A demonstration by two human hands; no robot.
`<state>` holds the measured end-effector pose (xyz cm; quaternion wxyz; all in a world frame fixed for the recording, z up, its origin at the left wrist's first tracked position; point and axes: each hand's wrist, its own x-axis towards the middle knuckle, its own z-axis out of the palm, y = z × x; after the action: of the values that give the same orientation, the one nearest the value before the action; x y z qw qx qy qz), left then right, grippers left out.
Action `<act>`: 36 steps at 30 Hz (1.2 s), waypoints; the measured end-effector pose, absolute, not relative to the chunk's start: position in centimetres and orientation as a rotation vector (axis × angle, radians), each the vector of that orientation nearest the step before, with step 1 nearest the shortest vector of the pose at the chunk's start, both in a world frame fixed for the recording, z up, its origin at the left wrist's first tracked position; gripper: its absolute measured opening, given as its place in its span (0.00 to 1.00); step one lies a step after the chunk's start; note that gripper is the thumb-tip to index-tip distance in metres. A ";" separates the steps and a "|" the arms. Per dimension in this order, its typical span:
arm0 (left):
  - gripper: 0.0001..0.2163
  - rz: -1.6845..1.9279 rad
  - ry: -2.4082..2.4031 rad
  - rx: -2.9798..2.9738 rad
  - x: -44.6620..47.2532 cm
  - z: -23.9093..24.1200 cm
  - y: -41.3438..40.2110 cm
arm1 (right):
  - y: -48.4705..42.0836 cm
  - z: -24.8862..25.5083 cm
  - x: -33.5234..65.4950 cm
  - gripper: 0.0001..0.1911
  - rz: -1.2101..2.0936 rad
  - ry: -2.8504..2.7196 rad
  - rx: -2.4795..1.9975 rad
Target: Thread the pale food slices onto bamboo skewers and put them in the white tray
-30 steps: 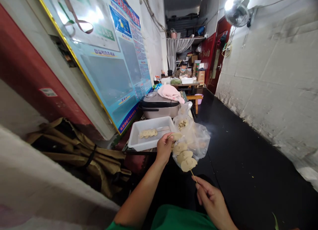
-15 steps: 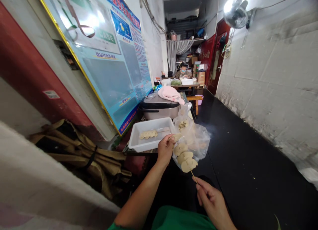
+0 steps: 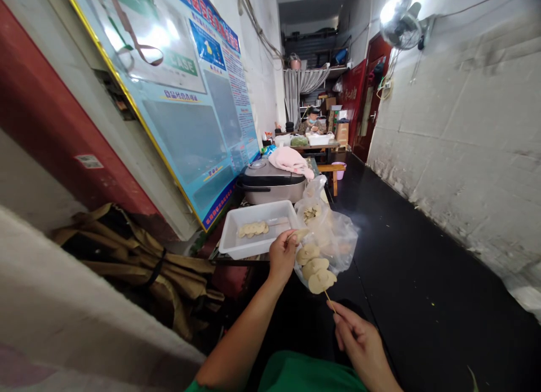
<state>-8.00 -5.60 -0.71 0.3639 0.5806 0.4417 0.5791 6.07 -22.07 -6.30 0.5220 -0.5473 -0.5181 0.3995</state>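
Observation:
My right hand (image 3: 359, 335) pinches the lower end of a thin wooden skewer (image 3: 330, 302). Several pale beige, flat round food slices (image 3: 315, 266) are threaded along it. At the skewer's far end, my left hand (image 3: 282, 259) grips another pale slice (image 3: 301, 234) between thumb and fingers; whether the stick has pierced this slice cannot be made out. Just beyond my left hand is a white plastic tray (image 3: 230, 246), where a row of overlapping slices (image 3: 253, 229) lies. A clear plastic bag (image 3: 343, 242) sits behind the skewer, with loose slices (image 3: 311, 213) showing at its opening.
Behind the tray stands a grey and black lidded appliance (image 3: 273, 183) with a pink cloth (image 3: 291, 159) on top. Brown folded fabric (image 3: 143, 268) leans at the left beside a blue poster board (image 3: 181, 127). Farther back, a person (image 3: 313, 121) sits at a table.
Almost nothing differs. Both hands keep their grip, and the skewer and slices stay in nearly the same place.

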 end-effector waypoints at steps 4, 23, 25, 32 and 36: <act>0.12 1.504 1.124 1.481 -8.1 -0.9 -5.6 | -22.0 -6.1 6.0 0.27 0.954 -1.249 -1.312; 0.15 1.334 0.841 0.942 -7.7 0.0 -6.4 | -22.0 -6.7 6.2 0.28 0.945 -1.236 -1.317; 0.15 1.319 0.836 0.891 -7.7 0.2 -6.4 | -22.0 -6.7 6.2 0.28 0.935 -1.239 -1.316; 0.16 1.290 0.847 0.830 -7.8 0.7 -6.4 | -21.9 -7.0 6.4 0.26 0.908 -1.256 -1.288; 0.16 1.264 0.817 0.785 -7.8 0.8 -6.4 | -21.8 -7.7 6.6 0.26 0.906 -1.262 -1.281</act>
<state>-7.83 -6.36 0.79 0.6611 0.3471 0.3611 0.5586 6.60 -21.81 -7.72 0.5349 -0.5375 -0.5296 0.3802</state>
